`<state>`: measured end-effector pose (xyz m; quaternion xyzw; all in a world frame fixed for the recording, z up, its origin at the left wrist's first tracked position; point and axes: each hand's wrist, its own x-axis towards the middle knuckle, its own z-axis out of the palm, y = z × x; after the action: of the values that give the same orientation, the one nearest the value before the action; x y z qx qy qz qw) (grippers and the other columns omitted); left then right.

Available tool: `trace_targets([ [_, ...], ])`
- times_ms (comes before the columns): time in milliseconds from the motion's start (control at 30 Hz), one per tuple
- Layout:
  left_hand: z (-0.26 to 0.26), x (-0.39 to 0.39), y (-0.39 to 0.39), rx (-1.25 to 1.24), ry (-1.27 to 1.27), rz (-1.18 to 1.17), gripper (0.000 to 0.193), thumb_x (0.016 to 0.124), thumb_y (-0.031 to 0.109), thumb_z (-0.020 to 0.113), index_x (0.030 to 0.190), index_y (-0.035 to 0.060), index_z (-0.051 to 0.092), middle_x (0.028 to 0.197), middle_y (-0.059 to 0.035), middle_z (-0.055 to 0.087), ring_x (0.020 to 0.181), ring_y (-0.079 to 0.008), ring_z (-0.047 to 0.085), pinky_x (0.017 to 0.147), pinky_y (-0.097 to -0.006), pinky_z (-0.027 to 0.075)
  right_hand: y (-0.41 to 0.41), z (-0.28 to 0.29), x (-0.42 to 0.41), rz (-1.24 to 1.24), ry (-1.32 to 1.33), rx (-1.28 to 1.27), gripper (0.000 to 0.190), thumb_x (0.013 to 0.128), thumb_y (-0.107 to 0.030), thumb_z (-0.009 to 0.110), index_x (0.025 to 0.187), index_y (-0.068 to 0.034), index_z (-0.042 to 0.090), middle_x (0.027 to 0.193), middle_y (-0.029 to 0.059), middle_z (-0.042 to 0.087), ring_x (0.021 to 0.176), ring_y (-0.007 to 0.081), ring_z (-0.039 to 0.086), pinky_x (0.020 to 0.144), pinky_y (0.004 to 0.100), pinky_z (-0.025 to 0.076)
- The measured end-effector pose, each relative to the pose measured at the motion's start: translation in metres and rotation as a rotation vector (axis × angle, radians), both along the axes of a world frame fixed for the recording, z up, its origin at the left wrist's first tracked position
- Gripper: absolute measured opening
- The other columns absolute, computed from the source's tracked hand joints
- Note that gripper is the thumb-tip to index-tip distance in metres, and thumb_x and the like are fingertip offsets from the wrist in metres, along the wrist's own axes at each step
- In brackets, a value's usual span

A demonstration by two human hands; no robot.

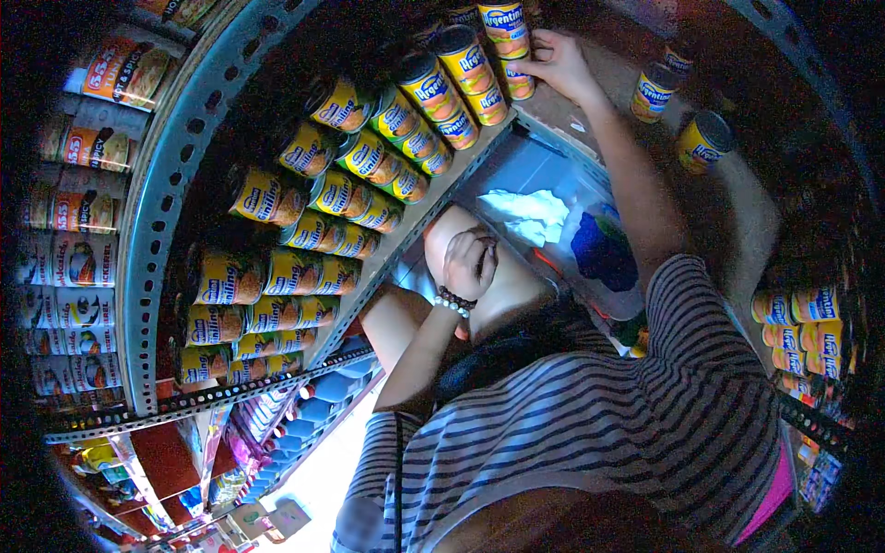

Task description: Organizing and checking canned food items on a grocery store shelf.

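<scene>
At the top, my right hand (563,66) is at a two-high stack of yellow Argentina cans. Its thumb lies across the front of the lower can (520,84), and its fingers are bent beside the stack; the upper can (505,29) sits directly on top. To the left stand more two-high stacks of the same cans (456,131), followed by rows of yellow and green Giniling cans (373,155) along the shelf edge. My left hand (471,263), with bead bracelets at the wrist, rests on my bent knee with curled fingers; whether anything is inside is hidden.
A perforated metal shelf frame (162,173) curves along the left, with tuna and mackerel cans (86,259) beyond. Loose yellow cans (704,142) stand at the upper right. Below the shelf edge are a crumpled white sheet (529,214) and a dark blue item (601,252). More cans (795,325) are stacked far right.
</scene>
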<state>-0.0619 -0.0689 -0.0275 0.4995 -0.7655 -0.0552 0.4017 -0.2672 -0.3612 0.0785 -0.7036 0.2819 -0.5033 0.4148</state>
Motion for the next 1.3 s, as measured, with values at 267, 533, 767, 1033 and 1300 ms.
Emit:
trace_targets([
  [267, 0.003, -0.003, -0.002, -0.029, -0.004, -0.018, 0.013, 0.076, 0.005, 0.060, 0.087, -0.0010, 0.063, 0.092, -0.0176, 0.061, 0.089, -0.0364, 0.058, 0.081, -0.0425, 0.047, -0.010, -0.008, -0.002, 0.060, -0.056, 0.038, 0.059, 0.073, -0.009, 0.080, 0.123, 0.004, 0.053, 0.116, 0.0108, 0.063, 0.103, 0.0196, 0.063, 0.089, 0.0333, 0.051],
  [533, 0.002, -0.002, -0.001, -0.020, 0.000, -0.012, 0.012, 0.077, 0.006, 0.060, 0.086, -0.0012, 0.062, 0.092, -0.0180, 0.061, 0.088, -0.0373, 0.058, 0.082, -0.0432, 0.047, -0.016, -0.010, 0.000, 0.131, -0.039, 0.056, 0.060, 0.073, -0.010, 0.080, 0.124, 0.004, 0.052, 0.118, 0.0108, 0.062, 0.105, 0.0204, 0.062, 0.091, 0.0343, 0.051],
  [767, 0.005, -0.001, 0.000, -0.041, -0.015, -0.018, 0.014, 0.076, 0.006, 0.059, 0.088, -0.0008, 0.062, 0.092, -0.0177, 0.061, 0.089, -0.0374, 0.058, 0.083, -0.0438, 0.046, -0.017, -0.010, 0.002, 0.091, -0.021, 0.055, 0.063, 0.072, -0.017, 0.082, 0.124, 0.003, 0.053, 0.119, 0.0109, 0.062, 0.106, 0.0214, 0.061, 0.091, 0.0347, 0.050],
  [1033, 0.005, -0.007, -0.003, -0.031, -0.002, -0.020, 0.013, 0.076, 0.004, 0.059, 0.088, 0.0002, 0.062, 0.092, -0.0165, 0.062, 0.089, -0.0365, 0.058, 0.083, -0.0431, 0.046, -0.014, -0.005, -0.004, 0.129, -0.011, 0.007, 0.060, 0.074, -0.017, 0.081, 0.123, 0.002, 0.053, 0.117, 0.0102, 0.063, 0.105, 0.0190, 0.062, 0.090, 0.0341, 0.051],
  [1300, 0.004, -0.006, 0.002, 0.037, 0.007, 0.002, 0.018, 0.076, 0.003, 0.057, 0.092, -0.0017, 0.063, 0.096, -0.0200, 0.062, 0.092, -0.0378, 0.058, 0.086, -0.0434, 0.045, 0.023, 0.007, -0.005, -0.142, 0.169, -0.126, 0.065, 0.078, -0.027, 0.078, 0.128, 0.003, 0.050, 0.118, 0.0161, 0.061, 0.111, 0.0243, 0.059, 0.095, 0.0367, 0.047],
])
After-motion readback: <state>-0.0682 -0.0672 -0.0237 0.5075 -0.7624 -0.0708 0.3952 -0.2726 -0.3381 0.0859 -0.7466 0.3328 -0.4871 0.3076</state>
